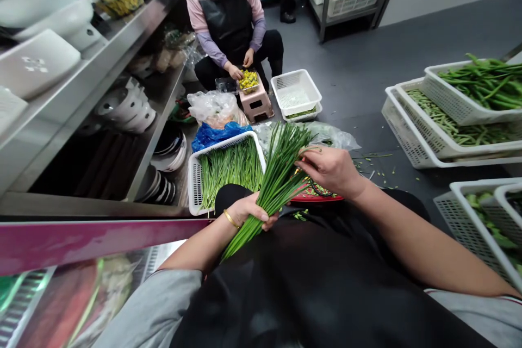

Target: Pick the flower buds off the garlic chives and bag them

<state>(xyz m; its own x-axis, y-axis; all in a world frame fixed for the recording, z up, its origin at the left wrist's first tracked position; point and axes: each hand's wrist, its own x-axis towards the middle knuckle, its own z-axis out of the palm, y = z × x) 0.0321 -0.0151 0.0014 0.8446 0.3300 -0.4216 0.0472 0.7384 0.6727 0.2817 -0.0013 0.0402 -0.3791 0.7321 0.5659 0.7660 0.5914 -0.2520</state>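
Note:
A thick bunch of long green stalks (274,178) slants across the middle, tips up and cut ends down to the left. My left hand (253,212), with a gold bangle at the wrist, is wrapped round its lower part. My right hand (328,169) is at the upper right side of the bunch, fingers pinched at the stalk tips; a thin stalk seems to be between them. Under my right hand lies a red tray (322,197) with green scraps, partly hidden. Left of the bunch, a white basket (194,187) holds more green stalks.
Ahead, a seated person (226,16) handles yellow flowers (248,80) on a pink stool (256,104). White baskets of green vegetables (411,141) stand at the right. Metal shelving (134,32) with dishes runs along the left. Plastic bags (216,107) lie ahead.

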